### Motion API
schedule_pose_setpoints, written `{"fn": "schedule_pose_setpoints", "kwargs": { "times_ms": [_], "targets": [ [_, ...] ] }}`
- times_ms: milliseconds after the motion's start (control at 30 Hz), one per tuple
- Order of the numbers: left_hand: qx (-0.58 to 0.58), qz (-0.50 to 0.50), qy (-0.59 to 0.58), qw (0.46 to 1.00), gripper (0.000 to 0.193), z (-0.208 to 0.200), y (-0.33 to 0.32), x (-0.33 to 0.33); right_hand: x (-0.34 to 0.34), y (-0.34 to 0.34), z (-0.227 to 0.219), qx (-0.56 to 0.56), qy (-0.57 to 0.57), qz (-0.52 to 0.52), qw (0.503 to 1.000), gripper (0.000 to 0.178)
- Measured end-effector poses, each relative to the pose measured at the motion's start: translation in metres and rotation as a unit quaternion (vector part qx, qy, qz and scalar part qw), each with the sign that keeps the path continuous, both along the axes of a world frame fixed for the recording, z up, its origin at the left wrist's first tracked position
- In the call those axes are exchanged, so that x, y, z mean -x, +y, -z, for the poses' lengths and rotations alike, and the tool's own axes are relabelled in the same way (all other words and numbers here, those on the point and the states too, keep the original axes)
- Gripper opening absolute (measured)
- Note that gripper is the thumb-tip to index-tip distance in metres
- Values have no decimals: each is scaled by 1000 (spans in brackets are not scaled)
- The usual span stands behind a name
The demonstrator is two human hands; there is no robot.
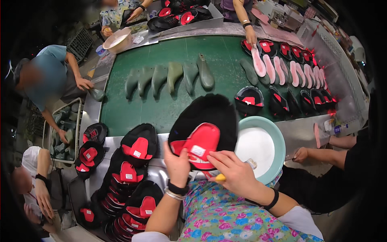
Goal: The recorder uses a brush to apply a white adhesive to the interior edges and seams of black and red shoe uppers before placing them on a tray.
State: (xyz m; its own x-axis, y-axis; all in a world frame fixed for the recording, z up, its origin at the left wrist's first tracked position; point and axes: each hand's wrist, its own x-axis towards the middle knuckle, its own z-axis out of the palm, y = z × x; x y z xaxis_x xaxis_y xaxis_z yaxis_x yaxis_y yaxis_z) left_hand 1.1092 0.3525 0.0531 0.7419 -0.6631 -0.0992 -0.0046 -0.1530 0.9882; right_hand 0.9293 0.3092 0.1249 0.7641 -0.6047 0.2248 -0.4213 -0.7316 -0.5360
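L hand (177, 163) clamped on L edge of a black/red shoe upper (206, 135), thumb in front; upper is held up in front of the apron, near edge of the green worktop (161, 113). R hand (238, 171) has fingertips on the upper's lower R edge, yellow-handled tool (220, 177) gripped in same hand; tool's working end not clear from here, so can't say what it is. Teal basin (281, 145) w/ white contents just R of the upper. Progress, my read: this one is mid-work; stacked uppers (129, 171) at L prob. the supply, approx. a dozen or more, count unsure. Row of uppers (248, 101) at far R of worktop, beside pink insoles (270, 69), looks further along; green-grey lasts (160, 80) stand bare mid-top. Labels: white rectangular tag (198, 151) on the red lining, similar tags on stacked ones; print too small to read. No other legible writing noted.
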Motion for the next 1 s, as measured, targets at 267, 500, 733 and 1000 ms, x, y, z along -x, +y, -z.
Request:
{"fn": "schedule_pose_setpoints", "kwargs": {
  "times_ms": [267, 500, 733, 1000],
  "targets": [
    [145, 255, 259, 920, 60, -30, 57, -14, 41, 0, -1, -63, -69, -28, 995, 30],
    [66, 276, -286, 915, 59, -10, 97, -7, 32, 32, -19, -275, -116, -130, 946, 36],
    [34, 244, -612, 751, 49, -8, 147, -7, 96, 12, -2, -106, -166, 154, 968, 12],
    [-86, 487, -266, 827, 33, -38, 150, 31, 171, -6, 115, -190, -109, 409, 886, 21]
  ]
}}
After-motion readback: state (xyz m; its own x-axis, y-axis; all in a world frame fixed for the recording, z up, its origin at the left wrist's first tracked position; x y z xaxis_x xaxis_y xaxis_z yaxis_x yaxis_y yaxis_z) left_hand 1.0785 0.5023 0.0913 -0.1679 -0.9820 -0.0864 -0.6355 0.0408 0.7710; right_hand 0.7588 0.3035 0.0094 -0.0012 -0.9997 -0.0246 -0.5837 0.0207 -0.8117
